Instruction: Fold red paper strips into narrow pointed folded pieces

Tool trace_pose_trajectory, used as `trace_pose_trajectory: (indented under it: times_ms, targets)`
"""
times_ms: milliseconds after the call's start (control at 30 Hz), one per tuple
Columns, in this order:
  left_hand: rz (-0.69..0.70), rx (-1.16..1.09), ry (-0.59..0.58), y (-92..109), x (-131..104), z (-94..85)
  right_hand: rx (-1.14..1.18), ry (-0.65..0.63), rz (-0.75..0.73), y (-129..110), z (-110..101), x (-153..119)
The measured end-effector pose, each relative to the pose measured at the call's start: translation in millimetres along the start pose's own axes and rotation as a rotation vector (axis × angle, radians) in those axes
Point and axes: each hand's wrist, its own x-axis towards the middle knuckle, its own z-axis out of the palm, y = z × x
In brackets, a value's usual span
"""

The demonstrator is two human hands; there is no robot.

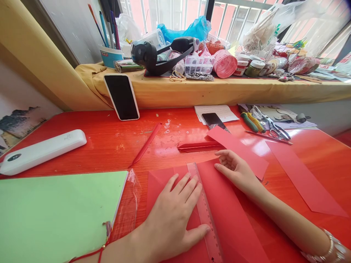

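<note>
Jar labels [241, 68], upper right: illegible. Graduated clear ruler [206, 208], lower centre: on red paper [233, 215], beneath flat, outspread left hand [178, 210]. Right hand [233, 168]: curled at paper's upper edge; grip indeterminable.

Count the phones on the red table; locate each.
2. A white-rimmed, black-screened phone stands tilted at the yellow cloth-covered ledge; a flat dark phone lies partly on white lined paper, partly covered by a red paper strip. More could be hidden.

On table [106, 148]: ruler [206, 212] atop sheet [233, 212], toward front edge; paper stack [55, 215] left of sheet; phone [122, 96] at back edge, left; scissors [275, 130] near back edge, right.
</note>
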Motion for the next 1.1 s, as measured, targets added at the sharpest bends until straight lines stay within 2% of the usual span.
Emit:
trace_pose_trajectory:
  times_ms: [367,867,1100]
  targets:
    - [-0.021,-0.007,-0.049,-1,2,0.3,0.007,0.010,-0.007,1,1,1]
    - [-0.011,-0.006,-0.051,1,5,-3.7,0.009,0.024,0.000,2,-1,-1]
    - [0.009,-0.007,-0.047,-1,6,-2.3,-0.005,-0.038,0.018,-6,0,-12]
